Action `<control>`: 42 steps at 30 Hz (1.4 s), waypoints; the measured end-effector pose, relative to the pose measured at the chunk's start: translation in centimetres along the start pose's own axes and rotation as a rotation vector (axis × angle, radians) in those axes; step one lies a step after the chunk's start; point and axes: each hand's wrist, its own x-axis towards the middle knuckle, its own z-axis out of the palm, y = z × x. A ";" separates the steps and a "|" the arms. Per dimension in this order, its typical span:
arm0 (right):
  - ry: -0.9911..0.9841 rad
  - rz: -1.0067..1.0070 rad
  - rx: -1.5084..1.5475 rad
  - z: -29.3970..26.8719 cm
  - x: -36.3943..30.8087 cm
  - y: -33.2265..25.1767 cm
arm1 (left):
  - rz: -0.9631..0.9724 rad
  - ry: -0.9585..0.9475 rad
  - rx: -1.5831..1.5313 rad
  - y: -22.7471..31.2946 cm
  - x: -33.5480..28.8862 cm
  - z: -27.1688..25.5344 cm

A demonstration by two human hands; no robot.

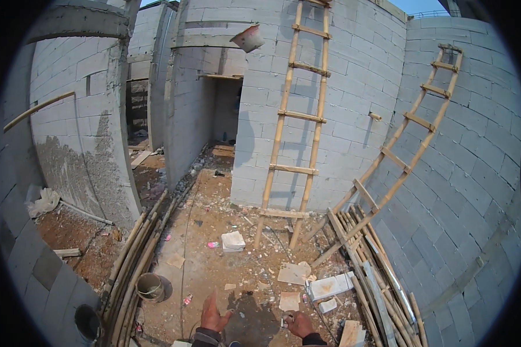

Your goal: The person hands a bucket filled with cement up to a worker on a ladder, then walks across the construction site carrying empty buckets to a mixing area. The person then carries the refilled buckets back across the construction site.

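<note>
Low in the head view, my left hand is held out over the ground with its fingers stretched upward and its thumb apart. It holds nothing. My right hand has its fingers curled in; a small pale bit shows at the fingertips, too small to name. Between and below the hands lies a dark wet patch on the ground. High up, a tilted grey bucket with a reddish rim appears in mid-air before the block wall, apart from both hands. Another bucket, dirty and upright, stands left of my left hand.
Two bamboo ladders lean on the grey block wall. Bamboo poles lie at left, and more poles at right. White blocks and a block sit on the littered dirt. A dark bucket stands lower left.
</note>
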 end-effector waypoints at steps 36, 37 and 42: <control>-0.514 -0.709 -0.016 12.6 48.1 -7.5 | -1.240 0.529 0.410 -7.3 2.5 -0.8; -0.523 -0.762 0.015 14.0 48.1 -9.7 | -1.269 0.587 0.413 -7.3 1.1 -1.1; -0.785 -0.935 0.108 20.7 45.0 -22.4 | -1.565 0.742 0.481 -7.5 -4.1 -2.8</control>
